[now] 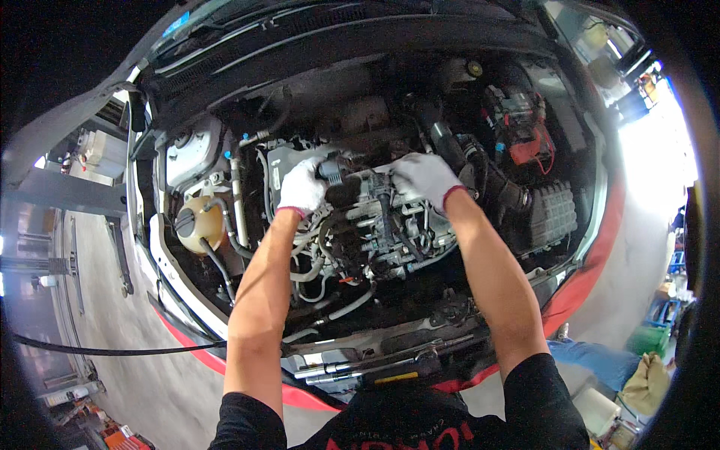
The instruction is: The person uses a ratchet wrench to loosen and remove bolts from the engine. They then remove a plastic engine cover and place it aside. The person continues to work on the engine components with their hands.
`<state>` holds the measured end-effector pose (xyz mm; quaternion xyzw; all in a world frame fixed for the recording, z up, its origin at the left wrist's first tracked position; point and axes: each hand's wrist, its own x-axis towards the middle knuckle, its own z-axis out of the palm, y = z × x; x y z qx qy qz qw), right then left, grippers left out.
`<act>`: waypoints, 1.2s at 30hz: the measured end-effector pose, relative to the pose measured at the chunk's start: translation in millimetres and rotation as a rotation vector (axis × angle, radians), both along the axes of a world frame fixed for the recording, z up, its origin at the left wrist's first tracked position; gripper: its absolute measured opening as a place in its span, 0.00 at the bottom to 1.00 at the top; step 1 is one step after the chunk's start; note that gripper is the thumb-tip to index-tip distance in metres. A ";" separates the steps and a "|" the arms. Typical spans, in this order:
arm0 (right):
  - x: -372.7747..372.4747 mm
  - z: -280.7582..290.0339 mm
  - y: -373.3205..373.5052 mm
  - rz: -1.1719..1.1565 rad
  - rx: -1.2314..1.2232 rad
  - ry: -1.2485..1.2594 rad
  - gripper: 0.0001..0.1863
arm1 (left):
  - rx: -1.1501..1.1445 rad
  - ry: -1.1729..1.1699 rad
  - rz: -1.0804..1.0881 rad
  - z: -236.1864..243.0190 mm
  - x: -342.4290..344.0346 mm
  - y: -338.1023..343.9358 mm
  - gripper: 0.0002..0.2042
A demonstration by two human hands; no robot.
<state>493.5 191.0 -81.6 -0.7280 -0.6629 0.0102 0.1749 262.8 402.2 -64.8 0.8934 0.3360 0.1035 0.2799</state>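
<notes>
Both my arms reach over the front of a car into its engine bay, with white gloves on my hands. My left hand [302,186] is at the left part of the engine [397,217], its fingers closed around a small dark grey plastic piece [331,172]. Whether that piece is loose or fixed to the engine cannot be told. To its right, my right hand [424,178] is over the engine's upper right part. Those fingers curl down toward the middle, and whatever they pinch is hidden. Hoses and wiring run just below both hands.
A beige coolant tank [199,223] sits left of the engine, the battery [516,112] with a red terminal cover at the far right. Long metal hand tools [360,366] lie along the front edge. Red cloth-like covers [600,262] drape the fender. A black cable [112,349] crosses at left.
</notes>
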 end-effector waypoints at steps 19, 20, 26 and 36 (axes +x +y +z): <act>-51.1 59.6 -9.3 -0.336 -0.178 0.634 0.33 | -0.474 0.080 0.072 5.7 -55.1 -188.9 0.19; -57.2 61.3 7.2 -0.280 -0.288 0.418 0.34 | -0.436 0.027 0.087 -12.7 -56.6 -202.3 0.20; -62.2 14.3 56.1 -0.453 -0.548 0.335 0.32 | -0.386 0.088 0.183 -27.3 -43.2 -248.4 0.25; 10.8 -8.0 120.8 -1.198 0.203 1.743 0.26 | -0.436 0.076 0.270 -30.9 -53.5 -237.9 0.39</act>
